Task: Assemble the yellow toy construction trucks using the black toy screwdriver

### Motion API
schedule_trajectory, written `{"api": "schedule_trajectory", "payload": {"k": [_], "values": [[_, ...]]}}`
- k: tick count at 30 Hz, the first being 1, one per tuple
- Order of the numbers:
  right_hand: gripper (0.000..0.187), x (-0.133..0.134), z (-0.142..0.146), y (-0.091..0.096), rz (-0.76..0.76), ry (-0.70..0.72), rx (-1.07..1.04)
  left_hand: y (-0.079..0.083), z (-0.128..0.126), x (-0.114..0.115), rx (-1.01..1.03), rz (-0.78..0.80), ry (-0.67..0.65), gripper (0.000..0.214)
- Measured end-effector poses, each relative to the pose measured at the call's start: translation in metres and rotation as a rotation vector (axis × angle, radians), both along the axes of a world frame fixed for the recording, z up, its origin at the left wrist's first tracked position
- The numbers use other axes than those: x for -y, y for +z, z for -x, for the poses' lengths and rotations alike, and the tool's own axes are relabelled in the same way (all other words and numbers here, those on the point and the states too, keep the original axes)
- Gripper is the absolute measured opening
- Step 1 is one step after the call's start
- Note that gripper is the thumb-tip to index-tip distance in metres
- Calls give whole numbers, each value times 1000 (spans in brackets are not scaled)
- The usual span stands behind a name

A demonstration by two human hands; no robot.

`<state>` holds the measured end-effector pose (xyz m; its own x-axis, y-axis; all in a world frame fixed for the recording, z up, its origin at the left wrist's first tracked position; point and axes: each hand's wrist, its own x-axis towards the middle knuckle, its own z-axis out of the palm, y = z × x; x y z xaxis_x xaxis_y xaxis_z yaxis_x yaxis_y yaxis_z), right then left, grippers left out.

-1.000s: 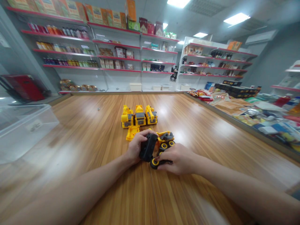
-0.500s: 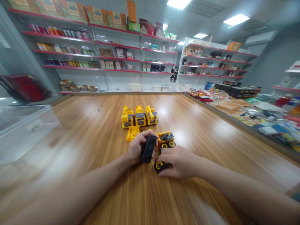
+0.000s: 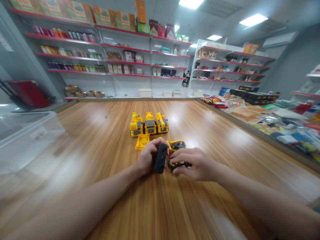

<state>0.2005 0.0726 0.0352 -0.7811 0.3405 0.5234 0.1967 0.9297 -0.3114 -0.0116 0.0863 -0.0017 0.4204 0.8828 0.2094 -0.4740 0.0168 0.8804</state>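
My left hand [image 3: 148, 156] is closed around a black toy chassis [image 3: 160, 159], a long block held on edge above the table. In my right hand [image 3: 192, 163] is a black toy wheel with a yellow hub [image 3: 172, 164], gripped between fingers and thumb close to the chassis; a dark axle part sticks out under the fingers. Just beyond the right hand lies a yellow toy truck part with a grey piece [image 3: 178, 145], partly covered by the fingers. A yellow toy body part [image 3: 142, 142] lies past my left hand.
Three yellow toy construction trucks [image 3: 150, 124] stand in a row further back on the wooden table [image 3: 105, 150]. A clear plastic bin [image 3: 30, 136] is at the left. Packaged goods [image 3: 262, 116] lie along the right edge, and stocked shelves [image 3: 125, 61] line the back.
My right hand has lifted the wheel up and away from me, turning it nearer the chassis. The left hand has shifted slightly right, tilting the chassis more upright.
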Motion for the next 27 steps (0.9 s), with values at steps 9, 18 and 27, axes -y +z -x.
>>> {"api": "schedule_trajectory", "payload": {"k": [9, 18, 27], "values": [[24, 4, 2, 2, -74, -213, -304, 1, -4, 4, -21, 48, -137, 36], [20, 0, 2, 0, -17, -277, -369, 2, -1, 5, 78, 84, -212, 40], [19, -4, 3, -10, 172, -387, -442, -3, -2, 6, 105, 35, -221, 46]]}}
